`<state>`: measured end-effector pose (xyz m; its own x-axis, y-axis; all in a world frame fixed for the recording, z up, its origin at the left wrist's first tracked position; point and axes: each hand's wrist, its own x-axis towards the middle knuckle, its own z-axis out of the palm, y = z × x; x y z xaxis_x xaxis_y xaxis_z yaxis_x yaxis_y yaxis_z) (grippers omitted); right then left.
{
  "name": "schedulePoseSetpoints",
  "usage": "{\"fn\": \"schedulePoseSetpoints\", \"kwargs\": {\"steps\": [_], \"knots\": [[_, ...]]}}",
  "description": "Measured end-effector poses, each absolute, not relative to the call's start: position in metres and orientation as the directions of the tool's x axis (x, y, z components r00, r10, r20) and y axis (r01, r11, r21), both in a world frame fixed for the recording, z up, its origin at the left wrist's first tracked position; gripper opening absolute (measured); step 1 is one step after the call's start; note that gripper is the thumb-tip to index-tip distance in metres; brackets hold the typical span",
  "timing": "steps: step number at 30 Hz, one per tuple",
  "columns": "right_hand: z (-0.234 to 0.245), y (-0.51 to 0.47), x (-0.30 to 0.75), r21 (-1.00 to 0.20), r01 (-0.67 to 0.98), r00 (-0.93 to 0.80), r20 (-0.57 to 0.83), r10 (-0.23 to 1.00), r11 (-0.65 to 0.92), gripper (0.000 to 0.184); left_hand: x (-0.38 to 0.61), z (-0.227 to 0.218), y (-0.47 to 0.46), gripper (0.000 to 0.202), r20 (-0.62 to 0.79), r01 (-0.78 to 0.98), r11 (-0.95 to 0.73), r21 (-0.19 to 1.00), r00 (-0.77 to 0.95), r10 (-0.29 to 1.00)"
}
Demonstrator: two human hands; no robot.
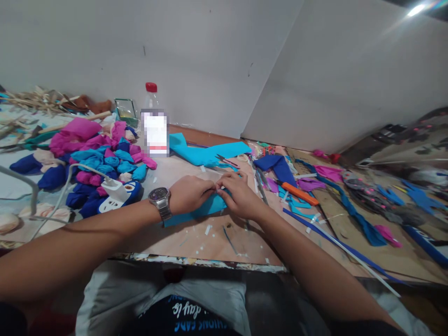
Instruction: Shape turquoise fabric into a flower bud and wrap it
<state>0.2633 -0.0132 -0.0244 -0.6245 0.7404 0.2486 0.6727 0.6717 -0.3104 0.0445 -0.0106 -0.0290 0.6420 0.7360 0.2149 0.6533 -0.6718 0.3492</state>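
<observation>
My left hand (192, 193), with a metal watch (161, 201) on its wrist, is closed in a pinch near the middle of the table. Fingertip to fingertip with it is my right hand (240, 196), also pinching. Between and below them is a turquoise strip (196, 211) of thin material; I cannot tell whether it is paper or cloth. The fingers hide its gathered edge. Just beyond the hands, small dark scissors (227, 161) rest by a longer turquoise piece (206, 154).
Bunched pink, turquoise and blue bundles (108, 161) crowd the left, beside a white-and-blue power strip (122, 196) with a plugged-in cable. A red-capped bottle (151, 98) stands behind. An orange cutter (300, 193), a long white stick (357, 256) and coloured scraps lie right.
</observation>
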Motion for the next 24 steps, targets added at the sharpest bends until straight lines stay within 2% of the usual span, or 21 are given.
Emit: {"fn": "schedulePoseSetpoints", "kwargs": {"steps": [7,14,24], "knots": [[-0.0235,-0.0114,0.2651,-0.348,0.65,-0.61,0.292,0.737,0.675,0.012,0.0437,-0.0328,-0.0048,0.036,0.215,0.656,-0.658,0.369,0.628,0.747],[-0.0271,-0.0086,0.2668,-0.339,0.651,-0.615,0.29,0.734,0.679,0.014,0.0415,-0.0294,-0.0044,0.031,0.208,0.581,-0.603,0.547,0.603,0.77],[-0.0271,-0.0057,0.2691,-0.305,0.642,-0.618,0.338,0.71,0.703,0.013,0.0413,-0.0263,-0.0009,0.035,0.126,0.562,-0.533,0.632,0.605,0.786]]}}
